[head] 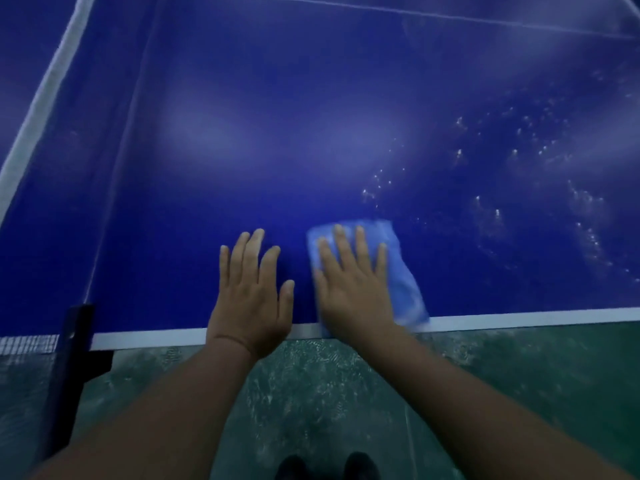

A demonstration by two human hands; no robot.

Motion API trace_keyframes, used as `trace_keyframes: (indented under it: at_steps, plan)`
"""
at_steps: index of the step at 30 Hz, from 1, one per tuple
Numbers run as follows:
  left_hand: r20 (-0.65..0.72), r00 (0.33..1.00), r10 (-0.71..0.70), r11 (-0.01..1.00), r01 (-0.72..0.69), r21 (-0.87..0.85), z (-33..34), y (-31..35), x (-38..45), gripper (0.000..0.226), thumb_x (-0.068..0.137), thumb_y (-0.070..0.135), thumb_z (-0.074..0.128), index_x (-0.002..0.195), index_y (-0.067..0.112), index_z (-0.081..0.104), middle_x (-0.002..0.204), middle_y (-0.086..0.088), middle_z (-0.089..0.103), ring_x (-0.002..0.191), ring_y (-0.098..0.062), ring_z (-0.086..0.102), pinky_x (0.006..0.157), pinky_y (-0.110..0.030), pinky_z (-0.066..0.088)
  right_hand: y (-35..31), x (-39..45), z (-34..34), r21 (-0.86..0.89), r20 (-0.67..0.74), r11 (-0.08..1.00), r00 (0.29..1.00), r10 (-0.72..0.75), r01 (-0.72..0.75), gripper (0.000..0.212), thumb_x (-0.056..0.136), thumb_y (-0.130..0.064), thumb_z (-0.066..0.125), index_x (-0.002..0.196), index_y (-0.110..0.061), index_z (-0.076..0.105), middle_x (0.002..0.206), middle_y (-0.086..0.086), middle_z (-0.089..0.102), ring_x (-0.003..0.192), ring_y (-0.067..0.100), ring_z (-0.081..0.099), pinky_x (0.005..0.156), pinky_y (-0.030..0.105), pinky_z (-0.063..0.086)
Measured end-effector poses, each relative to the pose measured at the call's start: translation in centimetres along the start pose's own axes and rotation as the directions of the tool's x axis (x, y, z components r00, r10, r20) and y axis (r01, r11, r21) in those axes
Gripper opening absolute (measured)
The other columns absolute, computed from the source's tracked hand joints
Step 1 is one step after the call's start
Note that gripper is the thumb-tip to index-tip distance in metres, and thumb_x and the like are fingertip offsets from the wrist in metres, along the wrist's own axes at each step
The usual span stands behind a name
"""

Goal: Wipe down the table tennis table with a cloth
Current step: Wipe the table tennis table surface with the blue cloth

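The dark blue table tennis table point(277, 133) fills the upper part of the head view, with a white line along its near edge. My right hand point(349, 285) presses flat, fingers straight and spread, on a light blue cloth point(403, 282) lying at the near edge. The cloth's lower corner reaches over the white edge line. My left hand point(251, 292) rests flat on the bare table surface just left of the cloth, fingers straight. Water droplets point(519, 174) speckle the table to the right of the cloth.
The net point(38, 98) with its white top band runs up the left side, held by a black post clamp point(74, 344) at the table's near edge. Below the edge lies a green floor point(311, 393). My dark shoes point(325, 467) show at the bottom.
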State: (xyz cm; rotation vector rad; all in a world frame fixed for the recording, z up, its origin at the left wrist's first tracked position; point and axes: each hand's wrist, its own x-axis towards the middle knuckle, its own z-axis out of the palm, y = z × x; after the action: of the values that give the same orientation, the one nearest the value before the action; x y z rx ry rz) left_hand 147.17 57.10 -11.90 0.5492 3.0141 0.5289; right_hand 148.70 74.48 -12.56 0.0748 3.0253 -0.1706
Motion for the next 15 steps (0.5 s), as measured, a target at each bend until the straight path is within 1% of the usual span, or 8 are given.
trace_keyframes:
  at_steps: [4, 7, 8, 10, 11, 12, 13, 15]
  plan:
    - [-0.005, 1.0, 0.017, 0.999, -0.017, -0.029, 0.0, 0.1, 0.3, 0.056, 0.094, 0.035, 0.035, 0.136, 0.0, 0.049, 0.15, -0.023, 0.037, 0.143, -0.04, 0.028, 0.121, -0.055, 0.01, -0.4, 9.9, -0.8, -0.033, -0.044, 0.993, 0.992, -0.119, 0.117, 0.055, 0.104, -0.044, 0.019, 0.157, -0.029, 0.022, 0.166, 0.001, 0.013, 0.153, 0.031, 0.003, 0.119, 0.059, -0.003]
    - [0.033, 0.999, 0.012, 0.999, -0.01, -0.037, -0.2, 0.1, 0.4, 0.056, 0.094, 0.034, 0.034, 0.136, 0.001, 0.051, 0.149, -0.023, 0.039, 0.143, -0.04, 0.029, 0.121, -0.055, 0.011, 8.8, 13.3, -2.1, -0.101, -0.068, 0.984, 0.988, 0.138, -0.144, 0.052, 0.107, -0.035, 0.027, 0.158, -0.024, 0.022, 0.166, 0.006, 0.015, 0.151, 0.038, 0.01, 0.116, 0.066, 0.004]
    - [0.049, 0.999, 0.015, 0.999, -0.014, -0.032, -0.2, 0.1, 0.4, 0.056, 0.095, 0.034, 0.034, 0.135, 0.001, 0.052, 0.149, -0.023, 0.04, 0.142, -0.04, 0.031, 0.121, -0.056, 0.013, 12.8, 13.2, -2.8, -0.068, -0.083, 0.95, 0.951, 0.299, -0.305, 0.052, 0.107, -0.034, 0.027, 0.157, -0.022, 0.022, 0.165, 0.008, 0.015, 0.15, 0.039, 0.011, 0.116, 0.067, 0.005]
    - [0.076, 0.997, 0.016, 1.0, -0.014, -0.023, -0.3, 0.2, 0.6, 0.055, 0.095, 0.034, 0.033, 0.133, 0.0, 0.055, 0.147, -0.023, 0.043, 0.141, -0.04, 0.034, 0.119, -0.06, 0.018, 18.8, 12.0, -4.4, 0.097, -0.058, 0.771, 0.769, 0.636, -0.63, 0.053, 0.107, -0.039, 0.022, 0.157, -0.025, 0.02, 0.166, 0.004, 0.012, 0.151, 0.037, 0.006, 0.116, 0.068, 0.002]
    - [0.086, 0.996, 0.015, 1.0, -0.013, -0.017, -0.3, 0.2, 0.6, 0.055, 0.095, 0.034, 0.033, 0.132, 0.0, 0.055, 0.147, -0.024, 0.043, 0.141, -0.041, 0.034, 0.118, -0.061, 0.02, 19.4, 11.4, -4.9, 0.156, -0.03, 0.672, 0.677, 0.736, -0.724, 0.054, 0.106, -0.042, 0.02, 0.158, -0.027, 0.019, 0.167, 0.003, 0.01, 0.152, 0.037, 0.004, 0.116, 0.068, 0.001]
    - [0.095, 0.995, 0.013, 1.0, -0.012, -0.012, -0.4, 0.2, 0.6, 0.055, 0.095, 0.033, 0.033, 0.131, -0.001, 0.056, 0.146, -0.024, 0.044, 0.141, -0.041, 0.035, 0.117, -0.061, 0.021, 18.4, 11.0, -4.7, 0.168, -0.038, 0.635, 0.638, 0.769, -0.754, 0.054, 0.106, -0.042, 0.02, 0.158, -0.026, 0.02, 0.166, 0.004, 0.011, 0.151, 0.038, 0.004, 0.116, 0.068, 0.001]
    - [0.103, 0.995, 0.011, 1.0, -0.01, -0.01, -0.5, 0.2, 0.7, 0.055, 0.095, 0.033, 0.033, 0.131, -0.001, 0.056, 0.146, -0.024, 0.044, 0.14, -0.041, 0.035, 0.117, -0.061, 0.021, 16.1, 10.6, -4.1, 0.153, -0.082, 0.677, 0.673, 0.735, -0.72, 0.054, 0.106, -0.04, 0.02, 0.158, -0.023, 0.021, 0.166, 0.008, 0.013, 0.151, 0.041, 0.006, 0.115, 0.07, 0.002]
    - [0.106, 0.994, 0.006, 1.0, -0.005, -0.006, -0.6, 0.3, 0.7, 0.056, 0.095, 0.033, 0.033, 0.131, -0.002, 0.056, 0.146, -0.025, 0.044, 0.14, -0.041, 0.035, 0.117, -0.061, 0.021, 9.2, 9.4, -2.4, 0.08, -0.135, 0.884, 0.874, 0.467, -0.46, 0.056, 0.103, -0.034, 0.016, 0.157, -0.019, 0.024, 0.164, 0.014, 0.017, 0.149, 0.046, 0.01, 0.113, 0.07, 0.002]
